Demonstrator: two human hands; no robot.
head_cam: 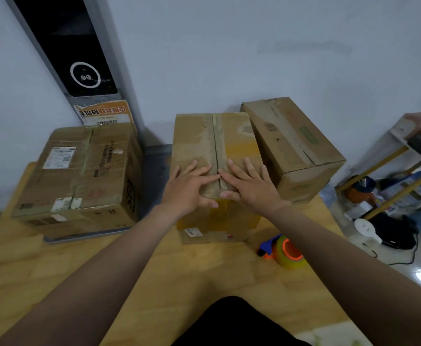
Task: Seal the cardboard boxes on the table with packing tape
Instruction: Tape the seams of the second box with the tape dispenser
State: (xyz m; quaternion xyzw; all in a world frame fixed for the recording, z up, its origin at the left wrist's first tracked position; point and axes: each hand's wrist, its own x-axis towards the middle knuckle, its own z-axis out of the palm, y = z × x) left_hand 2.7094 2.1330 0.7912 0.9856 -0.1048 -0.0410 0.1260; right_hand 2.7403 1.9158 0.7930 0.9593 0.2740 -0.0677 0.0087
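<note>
Three cardboard boxes stand on the wooden table (54,265). On the middle box (204,138), a strip of tape runs along the centre seam. My left hand (192,188) and my right hand (249,186) lie flat on its top at the near edge, one on each side of the seam, fingers spread, thumbs over the front edge. A tape dispenser (283,250) with a blue handle, an orange core and a yellowish tape roll lies on the table to the right of that box, held by neither hand.
A larger box (79,171) with white labels sits at the left on a grey flat device. A third box (294,146) stands tilted at the back right, touching the middle box. A dark kiosk panel (79,58) leans on the wall. Shelves (404,176) with clutter stand on the right.
</note>
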